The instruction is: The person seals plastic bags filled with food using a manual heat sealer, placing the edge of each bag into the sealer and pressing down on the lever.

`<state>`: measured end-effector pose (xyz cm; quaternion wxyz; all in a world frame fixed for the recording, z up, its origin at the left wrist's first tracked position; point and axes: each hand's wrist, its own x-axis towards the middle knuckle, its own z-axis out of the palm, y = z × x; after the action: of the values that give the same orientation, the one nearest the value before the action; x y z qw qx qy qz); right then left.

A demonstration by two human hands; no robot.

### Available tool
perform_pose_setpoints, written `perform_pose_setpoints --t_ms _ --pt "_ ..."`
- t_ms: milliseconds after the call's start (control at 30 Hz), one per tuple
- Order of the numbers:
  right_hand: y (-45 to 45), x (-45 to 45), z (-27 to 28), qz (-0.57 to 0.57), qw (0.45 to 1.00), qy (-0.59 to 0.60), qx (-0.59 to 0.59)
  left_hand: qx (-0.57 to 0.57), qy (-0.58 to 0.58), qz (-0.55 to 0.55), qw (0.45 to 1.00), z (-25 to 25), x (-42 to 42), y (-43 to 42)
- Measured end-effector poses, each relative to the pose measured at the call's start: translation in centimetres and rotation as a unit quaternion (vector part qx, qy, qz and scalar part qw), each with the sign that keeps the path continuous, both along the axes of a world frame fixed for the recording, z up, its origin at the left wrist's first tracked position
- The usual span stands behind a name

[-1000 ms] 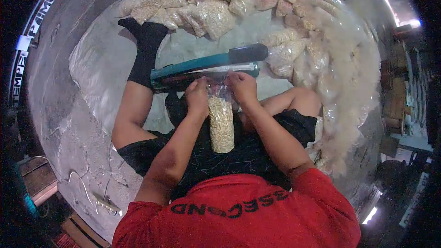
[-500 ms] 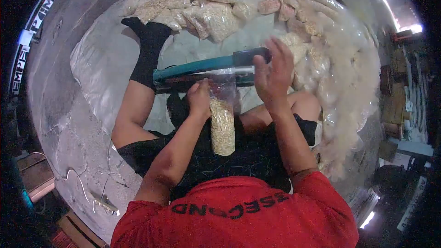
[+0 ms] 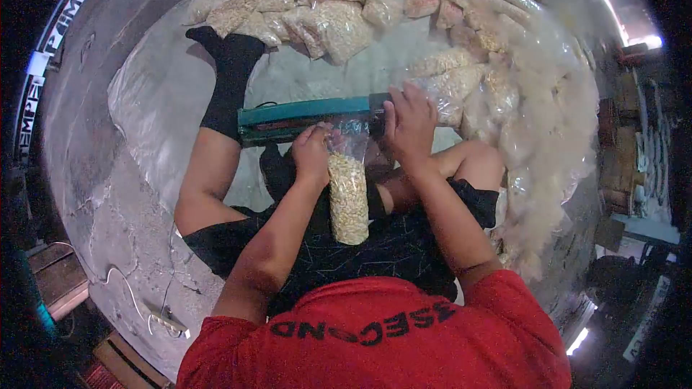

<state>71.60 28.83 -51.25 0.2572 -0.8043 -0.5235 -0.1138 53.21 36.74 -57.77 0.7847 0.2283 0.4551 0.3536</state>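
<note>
Well to the left of the left grip (image 3: 310, 155), and nearer to the body, a white power strip (image 3: 169, 325) lay on the grey floor (image 3: 94, 209). A pale sheet (image 3: 158, 108) was spread beyond both grips. Also to the left, farther forward than the left grip, a leg in a black sock (image 3: 234, 79) was just beside the left end of a teal sealer (image 3: 306, 109). The sealer lay across, directly in front of the left grip. Farther beyond this grip, a pile of filled plastic bags (image 3: 324, 25) rested on the sheet.

The left grip was narrow, with its fingers pinching the upper left edge of a clear bag (image 3: 349, 205). This bag was just to the right of the left grip and hung upright, its lower part full of pale pieces. Its clear upper part reached to the sealer.

To the left of the right grip (image 3: 412, 126), and partly under it, was the black handle (image 3: 377, 112) of the sealer. The right grip rested upon this handle; how tightly its fingers were closed, one cannot tell. To the right of the right grip, more filled bags (image 3: 497, 90) were heaped, partly blurred by haze.
</note>
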Motion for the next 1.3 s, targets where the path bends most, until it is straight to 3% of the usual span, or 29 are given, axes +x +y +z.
perform_pose_setpoints --t_ms 233,533,633,1300 --pt "0.0 0.2 -0.8 -0.008 1.0 -0.007 -0.02 -0.014 0.027 0.018 0.999 2.6 0.4 -0.2" --pt "0.2 0.2 -1.3 -0.015 1.0 -0.004 -0.018 0.035 0.018 -0.019 0.999 1.9 -0.1 -0.1" --pt "0.1 0.1 -1.6 -0.018 1.0 -0.009 -0.017 -0.012 0.013 -0.003 1.0 1.9 0.1 -0.1" --pt "0.3 -0.1 -1.8 -0.02 0.999 -0.026 -0.006 -0.009 0.021 0.017 1.0 1.7 0.3 -0.2"
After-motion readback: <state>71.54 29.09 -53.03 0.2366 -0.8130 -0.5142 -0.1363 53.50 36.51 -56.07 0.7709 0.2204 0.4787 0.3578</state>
